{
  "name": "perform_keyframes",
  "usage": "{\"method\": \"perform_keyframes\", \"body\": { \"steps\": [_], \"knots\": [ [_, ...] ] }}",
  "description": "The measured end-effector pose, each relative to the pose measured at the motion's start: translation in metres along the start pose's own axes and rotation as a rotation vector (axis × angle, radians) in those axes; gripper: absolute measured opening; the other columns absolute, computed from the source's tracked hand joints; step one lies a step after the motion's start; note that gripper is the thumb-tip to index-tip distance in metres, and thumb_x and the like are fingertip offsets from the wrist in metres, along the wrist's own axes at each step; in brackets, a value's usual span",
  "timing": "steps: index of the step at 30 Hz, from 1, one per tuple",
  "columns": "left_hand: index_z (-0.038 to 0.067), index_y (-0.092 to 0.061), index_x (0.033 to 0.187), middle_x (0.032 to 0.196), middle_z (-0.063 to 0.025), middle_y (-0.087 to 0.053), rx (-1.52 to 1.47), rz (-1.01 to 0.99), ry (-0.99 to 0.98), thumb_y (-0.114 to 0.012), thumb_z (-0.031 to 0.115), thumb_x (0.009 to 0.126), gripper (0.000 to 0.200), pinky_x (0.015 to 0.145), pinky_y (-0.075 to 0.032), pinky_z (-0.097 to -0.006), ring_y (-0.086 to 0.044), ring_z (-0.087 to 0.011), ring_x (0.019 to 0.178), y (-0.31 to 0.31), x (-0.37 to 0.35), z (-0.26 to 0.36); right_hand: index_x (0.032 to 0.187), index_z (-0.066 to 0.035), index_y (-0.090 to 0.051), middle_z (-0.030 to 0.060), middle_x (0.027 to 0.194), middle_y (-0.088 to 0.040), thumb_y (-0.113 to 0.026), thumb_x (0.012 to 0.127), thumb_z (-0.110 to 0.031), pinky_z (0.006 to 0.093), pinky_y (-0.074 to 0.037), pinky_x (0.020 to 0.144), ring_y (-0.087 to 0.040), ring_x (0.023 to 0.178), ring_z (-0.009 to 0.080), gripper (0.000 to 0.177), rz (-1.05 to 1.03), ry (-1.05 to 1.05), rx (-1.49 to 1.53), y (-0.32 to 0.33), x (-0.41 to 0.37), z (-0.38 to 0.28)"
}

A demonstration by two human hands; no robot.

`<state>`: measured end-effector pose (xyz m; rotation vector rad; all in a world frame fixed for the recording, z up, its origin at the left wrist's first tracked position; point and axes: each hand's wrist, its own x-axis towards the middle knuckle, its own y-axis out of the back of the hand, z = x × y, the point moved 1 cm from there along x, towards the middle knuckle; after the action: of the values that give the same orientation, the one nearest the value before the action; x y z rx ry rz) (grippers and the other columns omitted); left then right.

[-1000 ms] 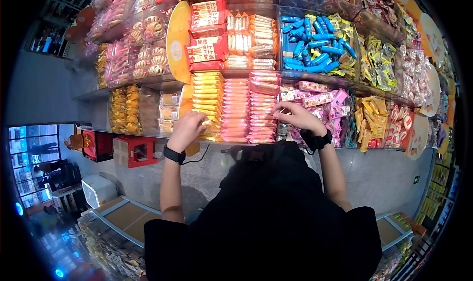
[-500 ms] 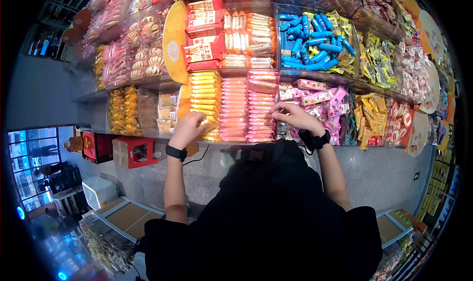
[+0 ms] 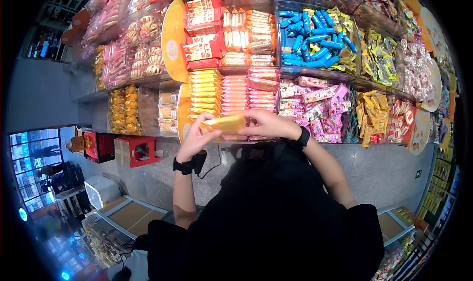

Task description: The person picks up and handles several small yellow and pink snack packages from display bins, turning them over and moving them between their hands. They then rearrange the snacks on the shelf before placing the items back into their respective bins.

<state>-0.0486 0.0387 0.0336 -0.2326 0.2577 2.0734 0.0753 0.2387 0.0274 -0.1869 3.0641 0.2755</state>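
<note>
A yellow packet (image 3: 225,124) is held level between my two hands, above the front edge of the shelf. My left hand (image 3: 196,134) grips its left end, and my right hand (image 3: 266,124) has fingers closed on its right end. Behind the packet, a column of yellow packets (image 3: 205,91) stands beside columns of pink packets (image 3: 234,94) and darker pink packets (image 3: 263,90). The packet and my hands hide the front parts of these columns.
Pink-and-white packets (image 3: 318,103) lie right of the columns. Blue packets (image 3: 318,39) and red packs (image 3: 203,49) fill bins behind. Clear dividers separate bins. A red stool (image 3: 143,150) stands on the floor at left.
My right hand has moved left from the pink packets to meet my left hand. A yellow packet is now lifted off the column and held in both hands.
</note>
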Motion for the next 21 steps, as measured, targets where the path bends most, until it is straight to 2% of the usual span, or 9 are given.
{"method": "perform_keyframes", "body": {
  "steps": [1, 3, 6, 7, 9, 12, 15, 17, 21],
  "knots": [
    [0.004, -0.048, 0.099, 0.093, -0.0027, -0.054, 0.001, 0.001, -0.001, -0.066, 0.006, 0.075, 0.030, 0.080, -0.043, -0.0251, -0.050, -0.0090, 0.092, -0.006, 0.002, 0.000, 0.104, -0.003, -0.056, 0.0117, 0.075, -0.060, -0.063, 0.080, -0.027, 0.0294, -0.047, 0.063, -0.059, 0.068, 0.0172, 0.034, 0.000, 0.001, -0.001, -0.002, 0.001, 0.004],
    [0.004, -0.047, 0.097, 0.091, -0.0010, -0.051, 0.251, 0.017, -0.089, -0.068, 0.006, 0.073, 0.032, 0.081, -0.038, -0.0246, -0.048, -0.0117, 0.089, -0.015, 0.005, 0.001, 0.091, -0.003, -0.061, 0.0165, 0.070, -0.059, -0.061, 0.079, -0.027, 0.0344, -0.046, 0.061, -0.060, 0.064, 0.0256, 0.027, 0.029, -0.017, -0.157, -0.004, 0.003, 0.010],
    [0.005, -0.054, 0.092, 0.087, -0.0032, -0.055, 0.690, 0.089, -0.294, -0.070, 0.009, 0.069, 0.028, 0.078, -0.038, -0.0292, -0.051, -0.0181, 0.088, -0.020, 0.004, 0.015, 0.083, -0.002, -0.061, 0.0191, 0.072, -0.059, -0.060, 0.077, -0.025, 0.0383, -0.045, 0.061, -0.058, 0.066, 0.0327, 0.024, 0.055, 0.029, -0.270, -0.005, 0.000, 0.012],
    [0.005, -0.057, 0.091, 0.086, -0.0041, -0.057, 0.897, 0.075, -0.385, -0.070, 0.010, 0.068, 0.026, 0.076, -0.038, -0.0305, -0.051, -0.0203, 0.086, -0.024, 0.003, 0.022, 0.083, -0.002, -0.061, 0.0191, 0.072, -0.059, -0.060, 0.077, -0.025, 0.0383, -0.045, 0.061, -0.058, 0.066, 0.0327, 0.024, 0.053, 0.028, -0.270, -0.006, -0.001, 0.012],
    [0.007, -0.060, 0.090, 0.085, -0.0045, -0.058, 0.962, 0.074, -0.394, -0.069, 0.013, 0.068, 0.025, 0.074, -0.038, -0.0335, -0.051, -0.0236, 0.083, -0.030, 0.001, 0.026, 0.088, -0.003, -0.062, 0.0182, 0.075, -0.060, -0.059, 0.077, -0.024, 0.0403, -0.046, 0.063, -0.058, 0.069, 0.0343, 0.024, 0.018, 0.051, -0.446, -0.009, -0.001, 0.008],
    [0.007, -0.059, 0.090, 0.083, -0.0062, -0.057, 0.933, 0.044, -0.462, -0.069, 0.010, 0.067, 0.025, 0.072, -0.039, -0.0341, -0.051, -0.0244, 0.082, -0.026, 0.002, 0.022, 0.094, -0.004, -0.061, 0.0159, 0.079, -0.061, -0.060, 0.077, -0.026, 0.0389, -0.047, 0.066, -0.059, 0.073, 0.0319, 0.028, 0.034, 0.065, -0.355, -0.007, -0.003, 0.000],
    [0.005, -0.058, 0.085, 0.080, -0.0076, -0.053, 0.927, 0.106, -0.332, -0.066, 0.006, 0.066, 0.020, 0.071, -0.041, -0.0350, -0.050, -0.0258, 0.082, 0.001, 0.002, 0.014, 0.100, -0.004, -0.059, 0.0142, 0.084, -0.061, -0.061, 0.076, -0.028, 0.0368, -0.047, 0.069, -0.059, 0.078, 0.0290, 0.034, 0.203, 0.123, -0.342, -0.001, -0.005, 0.007],
    [0.004, -0.057, 0.081, 0.078, -0.0085, -0.050, 1.144, 0.098, -0.308, -0.064, 0.001, 0.063, 0.019, 0.069, -0.043, -0.0353, -0.050, -0.0271, 0.082, 0.014, 0.002, 0.006, 0.101, -0.003, -0.058, 0.0136, 0.085, -0.061, -0.062, 0.077, -0.029, 0.0348, -0.047, 0.071, -0.060, 0.080, 0.0273, 0.036, 0.157, 0.047, -0.313, 0.005, -0.007, 0.021],
    [0.005, -0.057, 0.078, 0.079, -0.0091, -0.049, 1.209, 0.021, -0.296, -0.061, -0.003, 0.061, 0.019, 0.070, -0.043, -0.0360, -0.050, -0.0273, 0.082, 0.025, 0.014, -0.022, 0.100, -0.002, -0.059, 0.0117, 0.082, -0.060, -0.062, 0.080, -0.023, 0.0311, -0.047, 0.068, -0.059, 0.074, 0.0220, 0.030, 0.206, 0.052, -0.270, 0.010, -0.015, 0.030]
  ]
}}
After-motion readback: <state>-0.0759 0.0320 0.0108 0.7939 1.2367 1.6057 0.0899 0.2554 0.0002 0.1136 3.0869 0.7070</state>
